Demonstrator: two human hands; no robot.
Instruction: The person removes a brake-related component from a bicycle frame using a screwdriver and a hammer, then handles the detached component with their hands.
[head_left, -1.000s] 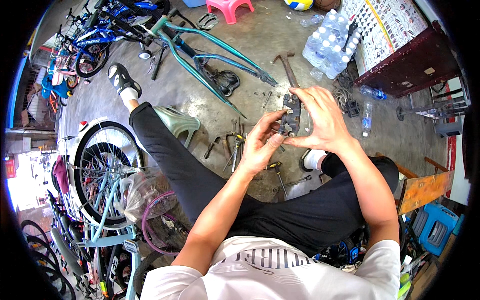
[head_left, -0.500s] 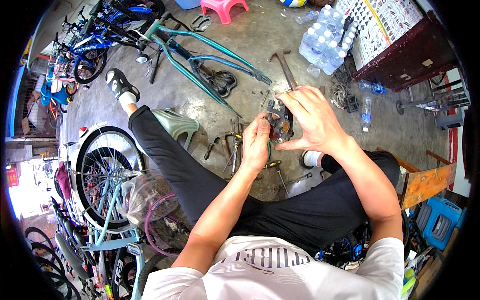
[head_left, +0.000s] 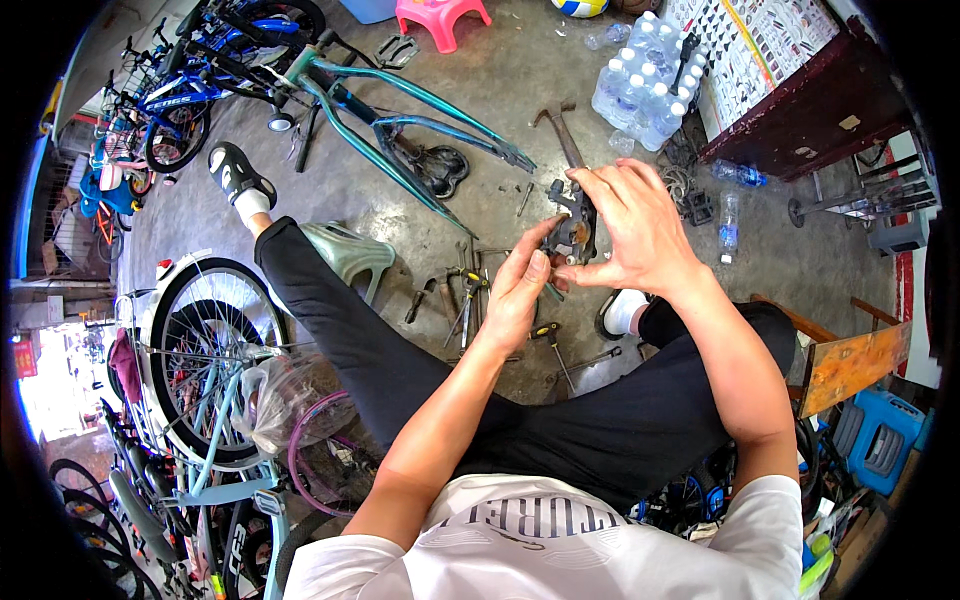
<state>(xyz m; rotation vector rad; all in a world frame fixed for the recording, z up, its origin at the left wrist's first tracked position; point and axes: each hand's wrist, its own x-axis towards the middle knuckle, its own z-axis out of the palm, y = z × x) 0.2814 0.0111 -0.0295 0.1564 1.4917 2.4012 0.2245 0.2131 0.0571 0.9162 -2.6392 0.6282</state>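
Note:
A dark metal bike part [head_left: 572,232] with a rusty round middle is between my hands, above the floor; its exact kind is not clear. My left hand [head_left: 516,292] grips its left side, thumb on the near end and fingers partly hidden behind it. My right hand [head_left: 638,228] spans it from the other side, with fingertips at the far end and thumb at the near end. Just beyond lies a hammer [head_left: 562,138]. Screwdrivers [head_left: 548,335] and other hand tools lie on the floor below my hands.
A teal bike frame [head_left: 420,128] lies ahead to the left, near a pale green stool [head_left: 345,252]. Wrapped water bottles [head_left: 648,85] stand at far right by a dark red cabinet [head_left: 790,110]. A bike wheel [head_left: 205,355] is at left. My legs extend either side of the tools.
The part has turned in my hands and shifted slightly right, showing more of its rusty round middle. My right fingers and thumb have moved in around it; my left hand keeps hold.

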